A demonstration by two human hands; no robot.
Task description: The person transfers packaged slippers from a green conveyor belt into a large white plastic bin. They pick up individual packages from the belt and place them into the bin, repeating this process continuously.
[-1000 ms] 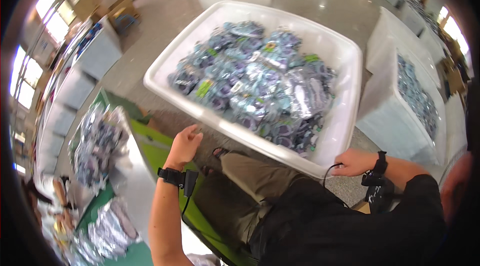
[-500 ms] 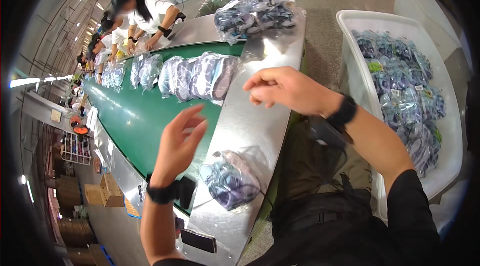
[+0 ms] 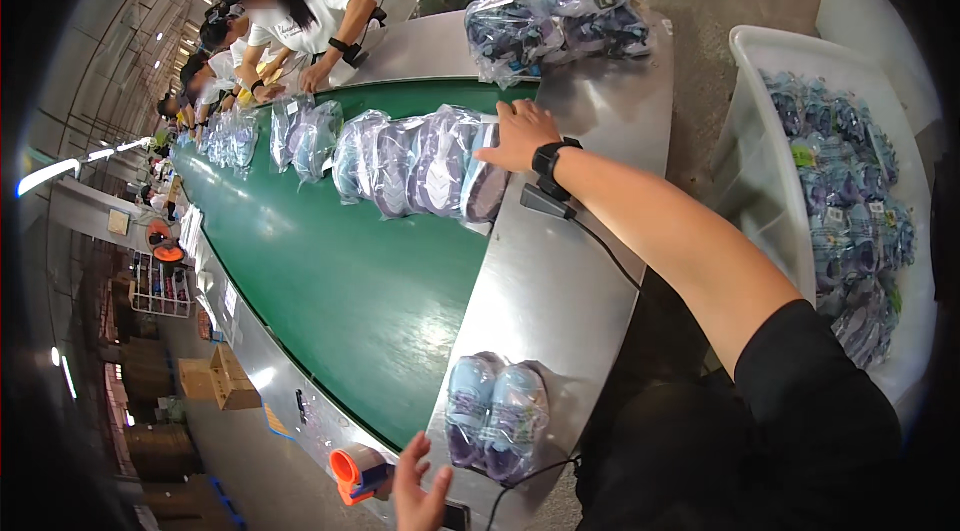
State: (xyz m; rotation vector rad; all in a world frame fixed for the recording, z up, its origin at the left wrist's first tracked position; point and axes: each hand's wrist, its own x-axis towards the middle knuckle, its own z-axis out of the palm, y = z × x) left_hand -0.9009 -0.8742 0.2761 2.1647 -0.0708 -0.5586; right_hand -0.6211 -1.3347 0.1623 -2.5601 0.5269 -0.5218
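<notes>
My right hand (image 3: 520, 136) reaches forward to the near end of a row of bagged shoes (image 3: 415, 166) on the green conveyor belt (image 3: 370, 301). Its fingers are apart, and the thumb lies against or close beside the last shoe; firm contact is hard to tell. At the lower edge, my left hand (image 3: 420, 491) is empty with its fingers spread. Beside it, a pair of light blue and purple shoes in a clear bag (image 3: 495, 421) rests on the metal table edge (image 3: 530, 311). Both wrists wore dark bands earlier; only the right one shows now.
More bagged shoes (image 3: 555, 21) are heaped at the far metal corner. A white bin (image 3: 745, 131) of bagged shoes stands at right. An orange tape dispenser (image 3: 358, 471) sits at lower left. Several co-workers (image 3: 310, 16) handle bags along the belt's far side.
My right hand has moved forward to the row's end, and my left hand has drawn back to the lower edge. The view has shifted; the tape dispenser now shows.
</notes>
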